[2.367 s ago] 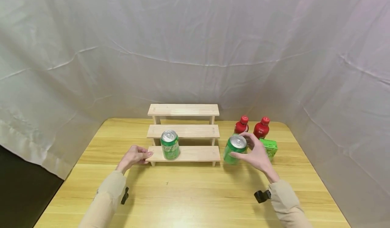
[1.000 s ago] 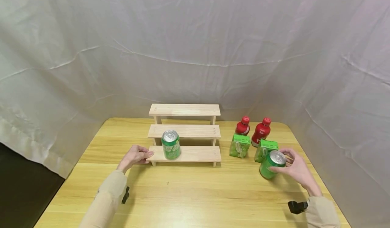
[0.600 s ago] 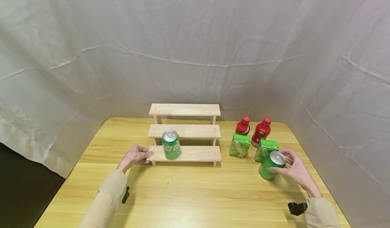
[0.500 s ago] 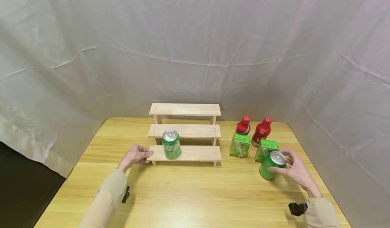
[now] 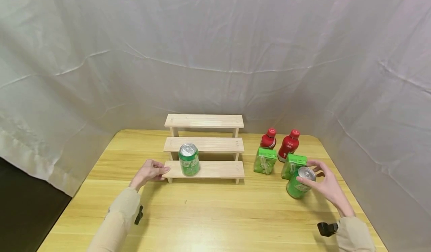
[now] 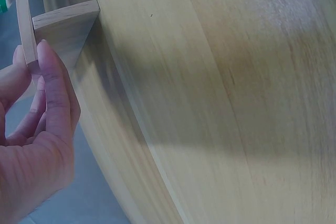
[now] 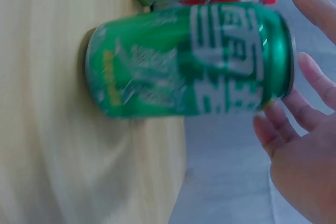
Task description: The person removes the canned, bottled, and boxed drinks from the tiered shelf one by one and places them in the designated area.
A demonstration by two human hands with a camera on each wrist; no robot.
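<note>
My left hand [image 5: 149, 172] pinches the left end of the lowest board of a three-step wooden display rack [image 5: 215, 169]; in the left wrist view the thumb and fingers [image 6: 55, 93] lie on either side of the board's edge. On that lowest step stands a green soda can [image 5: 189, 160], upright. At the right, a second green soda can [image 7: 173, 61] is upright on the table. My right hand [image 5: 326, 184] is spread around its top, with the thumb lifted off the can in the right wrist view. Whether the other fingertips still touch it I cannot tell.
Behind the right can stand two green drink cartons [image 5: 265, 161] and two red bottles [image 5: 289, 146] on the wooden table [image 5: 208, 214]. One carton is directly behind the can, partly hidden by it. Grey cloth [image 5: 215, 57] hangs behind and at the sides.
My right hand carried the green can from beside the rack rightward, set it before the right carton, and has now loosened its fingers from it. The left hand has stayed on the rack.
</note>
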